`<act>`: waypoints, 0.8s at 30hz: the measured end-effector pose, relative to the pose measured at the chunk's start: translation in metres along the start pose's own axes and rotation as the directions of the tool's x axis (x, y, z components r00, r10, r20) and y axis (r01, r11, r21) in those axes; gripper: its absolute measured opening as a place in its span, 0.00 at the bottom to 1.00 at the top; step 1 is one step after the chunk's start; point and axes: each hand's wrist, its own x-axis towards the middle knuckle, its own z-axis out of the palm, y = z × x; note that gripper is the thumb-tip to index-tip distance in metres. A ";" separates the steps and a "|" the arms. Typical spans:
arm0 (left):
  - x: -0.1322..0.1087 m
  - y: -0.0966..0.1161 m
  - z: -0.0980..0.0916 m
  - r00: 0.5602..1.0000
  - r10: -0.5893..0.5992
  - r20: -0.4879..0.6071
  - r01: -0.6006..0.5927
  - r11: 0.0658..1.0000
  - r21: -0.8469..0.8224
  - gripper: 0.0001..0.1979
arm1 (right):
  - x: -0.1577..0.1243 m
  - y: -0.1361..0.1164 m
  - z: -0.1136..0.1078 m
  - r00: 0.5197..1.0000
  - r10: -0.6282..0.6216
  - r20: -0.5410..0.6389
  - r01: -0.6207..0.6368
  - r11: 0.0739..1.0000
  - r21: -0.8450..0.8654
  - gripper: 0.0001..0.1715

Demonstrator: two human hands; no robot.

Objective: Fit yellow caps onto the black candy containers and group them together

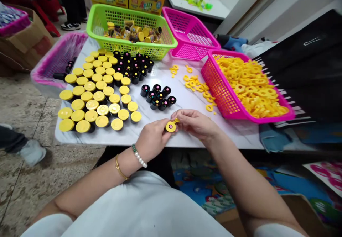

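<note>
Near the table's front edge, my left hand (154, 137) is closed around a small piece with a yellow ring (170, 126) on top and a pink dot at its centre. The fingers of my right hand (196, 123) pinch the small tab at the ring's upper right. Just beyond my hands stands a cluster of black cups (159, 96) with pink or yellow dots inside. To the left, many black pieces with round yellow tops (91, 104) stand in rows. Loose yellow rings with tabs (196, 84) lie to the right of the black cups.
A pink basket (223, 96) heaped with yellow rings stands at the right. Behind are a green basket (93, 27) of yellow pieces and another pink basket (187, 52). More black cups (133, 66) stand at the back. A lined pink bin (46, 69) adjoins the left edge.
</note>
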 end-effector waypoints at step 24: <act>-0.012 0.008 -0.013 0.964 0.231 -0.129 -0.172 0.917 0.360 0.12 | -0.009 -0.032 -0.031 0.642 -0.516 -0.567 -0.292 0.520 -0.803 0.14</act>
